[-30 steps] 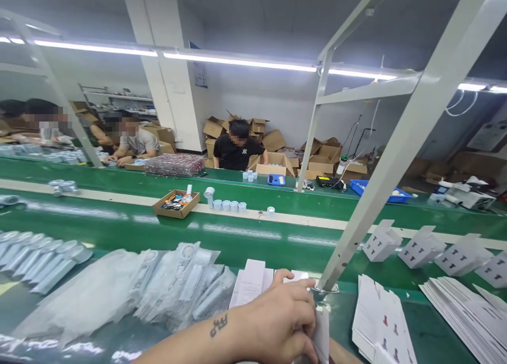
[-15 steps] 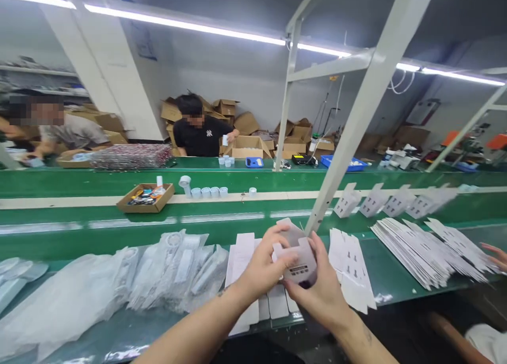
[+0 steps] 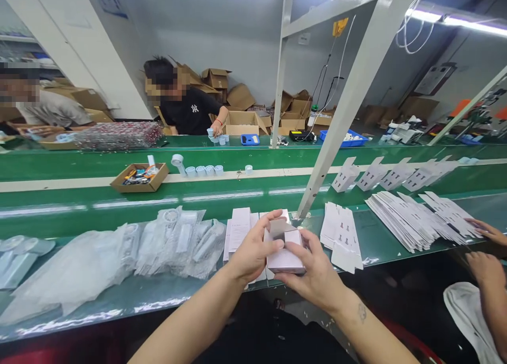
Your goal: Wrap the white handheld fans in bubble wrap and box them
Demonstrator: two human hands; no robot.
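A small white cardboard box is held between my two hands above the front edge of the green bench. Its top stands open, with flaps raised. My left hand grips the left side, thumb at the opening. My right hand wraps the right side, fingers on the top edge and thumb underneath. Whatever may be inside is hidden. Flat white cartons lie beneath and left of my left hand. Right of my right hand lie more flat cartons printed with small dark pictures.
Bubble-wrapped parts cover the bench at left. Opened cartons stand in a row behind a slanted metal post. A larger carton stack lies at right, near another person's hand. A cardboard tray sits across the bench.
The box has turned in my hands, its printed face no longer showing and its opening now facing me. My view has tilted down. The co-worker opposite has lowered a hand to the pale cups.
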